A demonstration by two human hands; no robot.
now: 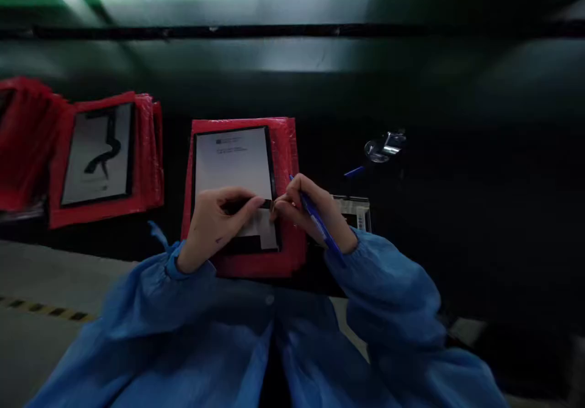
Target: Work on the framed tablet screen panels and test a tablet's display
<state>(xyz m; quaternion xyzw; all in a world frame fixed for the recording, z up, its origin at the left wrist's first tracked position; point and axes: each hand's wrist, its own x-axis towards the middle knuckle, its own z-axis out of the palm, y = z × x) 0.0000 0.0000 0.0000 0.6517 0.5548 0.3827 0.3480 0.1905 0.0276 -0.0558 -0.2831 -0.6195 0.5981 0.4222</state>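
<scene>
On the dark bench before me, my left hand presses flat to steady the grey panel on its red bag, while my right hand, blue pen tucked between fingers, pinches a small tab at the panel's edge.

The printed text on the panel is too blurred to read.

Dark table with red pouches.
Left of the middle pouch lies another pouch; right, a clear wrapper.
</scene>
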